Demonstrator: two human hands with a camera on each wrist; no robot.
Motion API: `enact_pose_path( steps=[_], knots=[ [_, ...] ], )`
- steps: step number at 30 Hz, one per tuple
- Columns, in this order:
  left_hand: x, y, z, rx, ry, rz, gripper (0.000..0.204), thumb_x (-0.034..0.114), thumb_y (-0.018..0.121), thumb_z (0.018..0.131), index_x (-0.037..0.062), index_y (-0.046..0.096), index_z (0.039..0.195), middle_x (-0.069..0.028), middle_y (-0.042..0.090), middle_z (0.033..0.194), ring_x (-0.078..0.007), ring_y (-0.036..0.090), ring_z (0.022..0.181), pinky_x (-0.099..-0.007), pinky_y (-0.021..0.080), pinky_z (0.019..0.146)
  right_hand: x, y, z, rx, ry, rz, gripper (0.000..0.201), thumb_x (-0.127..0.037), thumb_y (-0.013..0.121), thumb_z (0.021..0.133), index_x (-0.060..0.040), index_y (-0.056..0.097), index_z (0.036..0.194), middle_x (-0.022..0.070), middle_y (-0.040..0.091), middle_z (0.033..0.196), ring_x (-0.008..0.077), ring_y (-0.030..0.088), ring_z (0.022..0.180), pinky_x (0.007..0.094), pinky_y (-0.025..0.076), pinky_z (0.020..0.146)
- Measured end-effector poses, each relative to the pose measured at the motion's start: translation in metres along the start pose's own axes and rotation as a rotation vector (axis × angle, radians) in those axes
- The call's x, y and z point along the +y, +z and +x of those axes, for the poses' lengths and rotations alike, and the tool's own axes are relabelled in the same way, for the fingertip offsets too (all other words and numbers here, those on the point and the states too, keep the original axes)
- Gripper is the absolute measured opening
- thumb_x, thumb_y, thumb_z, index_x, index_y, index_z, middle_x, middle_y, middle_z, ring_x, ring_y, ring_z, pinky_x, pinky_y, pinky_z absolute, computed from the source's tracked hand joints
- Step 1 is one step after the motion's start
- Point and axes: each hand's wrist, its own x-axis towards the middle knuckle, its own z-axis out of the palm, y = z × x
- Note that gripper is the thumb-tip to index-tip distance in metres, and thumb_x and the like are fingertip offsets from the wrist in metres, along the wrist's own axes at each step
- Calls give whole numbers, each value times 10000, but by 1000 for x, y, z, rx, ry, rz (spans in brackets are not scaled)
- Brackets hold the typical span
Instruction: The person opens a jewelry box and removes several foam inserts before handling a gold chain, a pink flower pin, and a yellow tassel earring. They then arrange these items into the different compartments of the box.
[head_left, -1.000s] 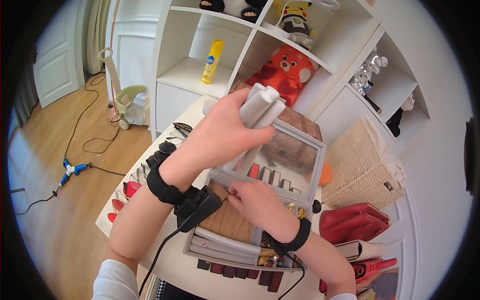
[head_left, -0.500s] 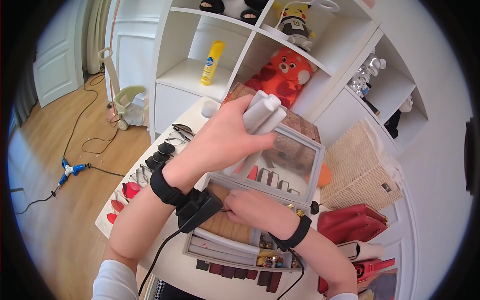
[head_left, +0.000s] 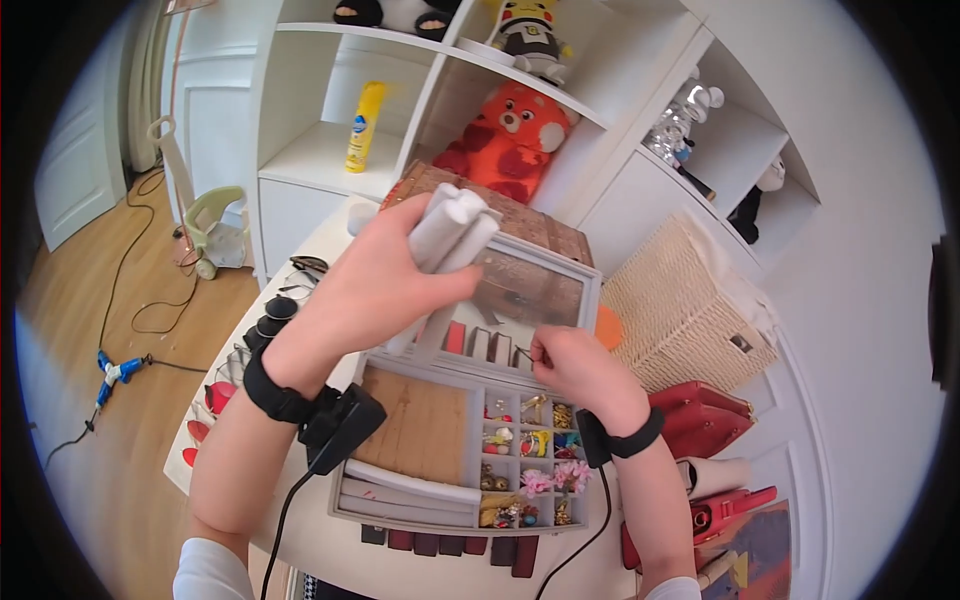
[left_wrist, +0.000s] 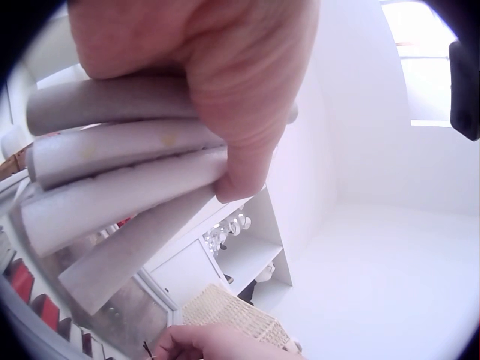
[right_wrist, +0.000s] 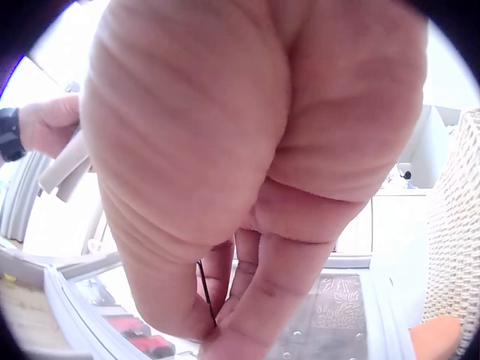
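Observation:
My left hand (head_left: 362, 285) holds a bundle of several pale grey padded rolls (left_wrist: 124, 169) above the jewelry box, the thumb pressed across them. My right hand (head_left: 588, 372) pinches a thin black pin (right_wrist: 206, 292) between thumb and fingertips, over the lower edge of the raised lid (head_left: 593, 300). The lid has a clear window. Below, the grey jewelry box (head_left: 425, 520) shows a bare brown wooden bottom (head_left: 425, 415) in its wide left part, with pale rolls (head_left: 410, 487) along the near side. Small compartments at its right hold earrings, rings and pink flower pieces (head_left: 555, 477).
Glasses (head_left: 275, 310) line the table's left edge. Dark and red small boxes (head_left: 425, 542) lie in front of the jewelry box. At the right stand a woven basket (head_left: 690, 300) and a red handbag (head_left: 705, 420). A brown patterned chest (head_left: 520, 215) sits behind the lid.
My right hand has moved right and away from the box's wooden part to the lid's edge, carrying the thin pin. The left hand still holds the rolls; the head view has shifted.

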Motion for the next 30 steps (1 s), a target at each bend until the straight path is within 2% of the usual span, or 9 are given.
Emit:
enact_pose_path(
  steps=[4, 11, 13, 17, 20, 22, 26, 29, 30],
  knots=[
    [-5, -1, 2, 20, -8, -15, 561, 265, 802, 855, 4, 642, 1324, -126, 747, 1111, -217, 714, 1006, -375, 562, 935, -9, -14, -13, -121, 92, 39, 105, -54, 720, 862, 25, 683, 921, 196, 727, 855, 363, 737, 818, 432, 581, 755],
    [-2, 4, 2, -31, -50, 5, 574, 265, 808, 853, 1, 638, 1333, -130, 746, 1136, -212, 713, 1012, -377, 561, 942, 19, -12, -38, -141, 224, 10, 114, -49, 713, 861, 22, 690, 947, 207, 735, 875, 375, 742, 832, 436, 582, 752],
    [-3, 6, 0, -52, -78, 33, 557, 266, 806, 857, -2, 642, 1317, -124, 744, 1120, -210, 711, 1013, -381, 559, 938, 24, -3, -32, -62, 134, -39, 110, -37, 694, 869, 25, 689, 959, 217, 724, 893, 392, 735, 868, 442, 582, 769],
    [-3, 6, 0, -42, -52, 27, 537, 265, 803, 867, -6, 643, 1303, -119, 740, 1103, -210, 707, 1011, -383, 558, 933, 16, 1, -20, -81, 45, -78, 103, -26, 677, 878, 33, 688, 962, 231, 712, 908, 407, 725, 904, 447, 582, 796],
    [-5, 3, -1, -35, -31, 4, 546, 265, 806, 874, -10, 639, 1315, -123, 739, 1112, -218, 708, 1021, -385, 557, 933, 11, 2, -16, -140, 90, -93, 124, -37, 688, 884, 27, 688, 990, 215, 710, 891, 387, 731, 906, 446, 582, 818],
    [-4, 2, 1, -100, -77, -18, 579, 225, 848, 869, 0, 633, 1357, -87, 718, 1180, -154, 681, 1044, -344, 550, 959, 19, 6, -17, -81, 20, 19, 148, -35, 693, 891, 20, 687, 1028, 194, 717, 894, 361, 741, 893, 436, 588, 819],
    [-5, 4, 1, -115, -78, 28, 582, 217, 855, 872, 0, 630, 1362, -82, 719, 1177, -147, 678, 1050, -331, 545, 967, 15, -1, -22, -73, 33, 103, 162, -31, 694, 915, 18, 690, 1069, 194, 728, 938, 343, 749, 907, 409, 592, 829],
    [-7, 6, 0, -117, -22, 91, 557, 208, 860, 883, 2, 634, 1349, -74, 720, 1163, -140, 674, 1049, -320, 541, 969, 3, -16, -24, 13, 133, 117, 153, -74, 696, 988, 30, 693, 1100, 170, 755, 995, 276, 763, 925, 370, 601, 836],
    [-8, 7, 0, -167, -61, 10, 524, 207, 860, 892, 9, 642, 1327, -70, 725, 1152, -133, 677, 1035, -318, 549, 947, -1, -20, -22, 54, 190, 338, 187, -112, 695, 1018, 31, 687, 1138, 136, 758, 1024, 233, 753, 933, 349, 603, 835]
  ],
)
